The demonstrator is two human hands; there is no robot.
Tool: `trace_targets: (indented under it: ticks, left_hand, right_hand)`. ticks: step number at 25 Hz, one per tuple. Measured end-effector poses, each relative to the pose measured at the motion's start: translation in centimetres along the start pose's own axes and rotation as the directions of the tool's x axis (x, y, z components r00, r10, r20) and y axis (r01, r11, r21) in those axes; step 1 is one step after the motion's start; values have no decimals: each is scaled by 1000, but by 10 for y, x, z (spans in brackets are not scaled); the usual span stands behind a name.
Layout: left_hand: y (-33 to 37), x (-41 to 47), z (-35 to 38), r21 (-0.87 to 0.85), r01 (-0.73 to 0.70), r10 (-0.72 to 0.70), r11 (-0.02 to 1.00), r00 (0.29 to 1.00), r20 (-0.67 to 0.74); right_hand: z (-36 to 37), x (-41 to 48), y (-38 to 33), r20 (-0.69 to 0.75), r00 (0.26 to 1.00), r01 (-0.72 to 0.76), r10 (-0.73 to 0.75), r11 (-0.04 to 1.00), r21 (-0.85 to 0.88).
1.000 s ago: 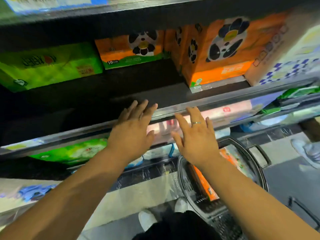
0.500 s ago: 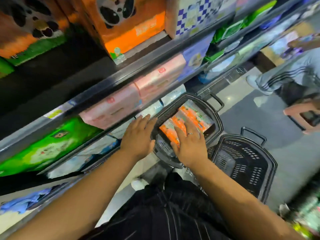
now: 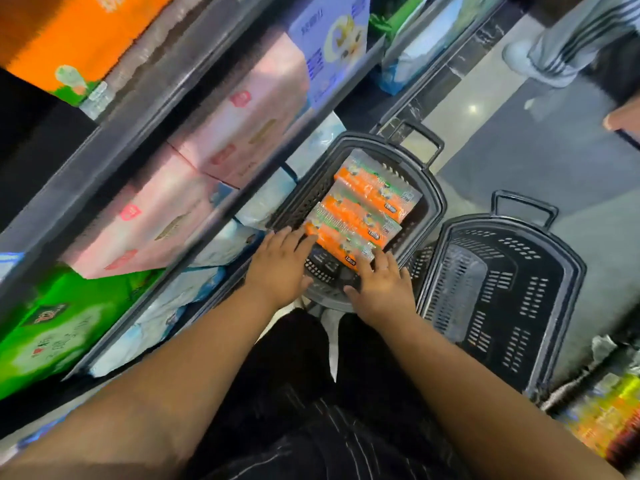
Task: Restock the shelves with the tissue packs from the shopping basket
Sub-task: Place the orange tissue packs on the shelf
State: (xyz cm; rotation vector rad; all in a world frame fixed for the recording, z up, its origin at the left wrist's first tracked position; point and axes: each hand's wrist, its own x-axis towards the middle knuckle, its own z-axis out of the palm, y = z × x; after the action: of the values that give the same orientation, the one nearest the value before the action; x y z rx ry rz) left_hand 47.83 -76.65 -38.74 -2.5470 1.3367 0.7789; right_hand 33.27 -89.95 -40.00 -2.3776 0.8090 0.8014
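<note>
left grip (image 3: pixel 281 261) wide, flat against left end of near tissue pack (image 3: pixel 341 242) | right grip (image 3: pixel 381 285) wide, touching its right end | pack lay in shopping basket (image 3: pixel 437 202) beside two other packs (image 3: pixel 375 194) | I judged: slick wrap could slip from an end-squeeze and drop back.

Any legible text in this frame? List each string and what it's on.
"10": dark tag on each of the three orange tissue packs in the shopping basket; what follows it is blurred.
Small grey print on those packs: too small to read.
Pink packs, red logos: unreadable.
Green pack, lettering: blurred.
Lilac pack, blue print: blurred.
</note>
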Motion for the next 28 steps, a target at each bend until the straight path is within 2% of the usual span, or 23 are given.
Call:
trace_targets:
  ticks: [9, 13, 16, 19, 22, 25, 28]
  left_hand:
    - [-41, 157, 143, 112, -195, 178, 974, 973, 145]
    - [-70, 199, 202, 130, -257, 236, 958, 959, 155]
    - [-81, 238, 237, 154, -312, 286, 938, 943, 169]
    - [-86, 259, 254, 152, -334, 303, 930, 933, 195]
    - [-90, 267, 261, 221, -332, 305, 917, 941, 147]
    - [-94, 270, 270, 348, -398, 332, 848, 913, 236]
    - [-97, 272, 276, 378, -427, 351, 821, 901, 257]
  right_hand:
    - [120, 158, 16, 130, 970, -225, 204, 957, 182]
    - [177, 209, 18, 140, 944, -321, 298, 927, 194]
    - [209, 236, 21, 87, 936, -352, 342, 918, 182]
    - [231, 256, 22, 53, 920, -390, 387, 898, 203]
    - [252, 260, 14, 16, 904, -423, 428, 886, 191]
    - [267, 257, 10, 14, 886, -460, 463, 875, 150]
    - [271, 263, 18, -4, 877, -476, 480, 871, 123]
